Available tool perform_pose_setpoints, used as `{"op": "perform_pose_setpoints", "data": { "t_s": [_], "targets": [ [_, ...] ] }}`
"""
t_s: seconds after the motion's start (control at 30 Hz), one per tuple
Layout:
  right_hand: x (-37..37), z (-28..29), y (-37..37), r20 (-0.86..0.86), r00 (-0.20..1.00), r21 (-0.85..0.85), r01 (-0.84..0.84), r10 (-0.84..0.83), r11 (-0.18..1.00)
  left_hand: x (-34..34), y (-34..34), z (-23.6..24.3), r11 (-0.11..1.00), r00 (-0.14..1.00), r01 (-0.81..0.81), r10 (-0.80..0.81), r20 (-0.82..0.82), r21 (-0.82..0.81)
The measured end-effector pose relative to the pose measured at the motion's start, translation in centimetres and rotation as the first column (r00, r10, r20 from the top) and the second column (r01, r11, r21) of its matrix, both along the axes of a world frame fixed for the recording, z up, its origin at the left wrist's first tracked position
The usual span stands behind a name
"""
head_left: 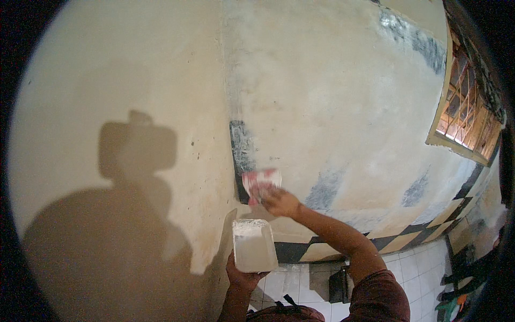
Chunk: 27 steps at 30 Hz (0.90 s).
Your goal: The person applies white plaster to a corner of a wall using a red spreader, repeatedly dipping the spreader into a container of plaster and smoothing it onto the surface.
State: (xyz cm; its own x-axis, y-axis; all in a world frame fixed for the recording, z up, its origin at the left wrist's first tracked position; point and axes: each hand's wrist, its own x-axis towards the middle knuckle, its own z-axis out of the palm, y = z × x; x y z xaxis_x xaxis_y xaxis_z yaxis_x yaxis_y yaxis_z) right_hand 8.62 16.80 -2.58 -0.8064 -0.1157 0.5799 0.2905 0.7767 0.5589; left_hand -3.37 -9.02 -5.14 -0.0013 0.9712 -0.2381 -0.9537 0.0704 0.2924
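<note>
My left hand point(244, 278) is closed around the lower end of a shallow white plastic tray point(256, 252), holding it tilted near the room corner. White paste point(249, 227) clings to the tray's upper end. Just above it, my right hand point(280, 203) grips a flat red putty scraper point(262, 178) smeared with white. The scraper lies against the wall, beside the black painted strip point(238, 161) along the corner. Motion blurs the scraper and fingertips a little, and whether its edge touches the strip I cannot tell.
Grey-white smears point(325, 188) mark the right wall, above a black and cream checkered border point(402, 241). A barred window point(466, 102) is at the upper right. On the tiled floor point(413, 268) stands a dark box-like object point(338, 285); dark and green items point(456, 295) lie at the far right.
</note>
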Motion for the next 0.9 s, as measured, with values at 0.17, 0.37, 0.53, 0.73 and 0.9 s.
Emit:
{"op": "perform_pose_setpoints", "data": {
  "t_s": [0.17, 0.37, 0.53, 0.73, 0.9],
  "targets": [
    [0.4, 4.8, 4.2, -0.205, 0.939, 0.000, 0.283, -0.277, 0.959, 0.3, 2.3, -1.6, 0.970, 0.985, 0.071, -0.105, 0.138, 0.234],
    [5.8, -12.4, 5.8, 0.114, 0.992, -0.262, 0.087, -0.058, 0.961, 3.1, 4.6, -1.5, 0.983, 0.978, 0.027, -0.063, 0.198, 0.179],
    [7.8, -5.5, 0.3, 0.012, 0.996, -0.183, 0.090, -0.090, 0.979, 2.9, 5.2, -5.1, 0.956, 0.965, -0.035, -0.043, 0.258, 0.293],
    [8.9, 3.1, 4.2, -0.239, 0.945, 0.072, 0.245, -0.222, 0.967, 4.2, 4.1, -3.1, 0.955, 0.995, -0.035, 0.060, -0.074, 0.295],
    [10.5, -7.8, 8.1, -0.010, 0.951, -0.587, 0.244, -0.309, 0.772, 4.8, 5.7, -3.2, 0.969, 0.999, 0.046, -0.048, 0.005, 0.243]
  ]
}}
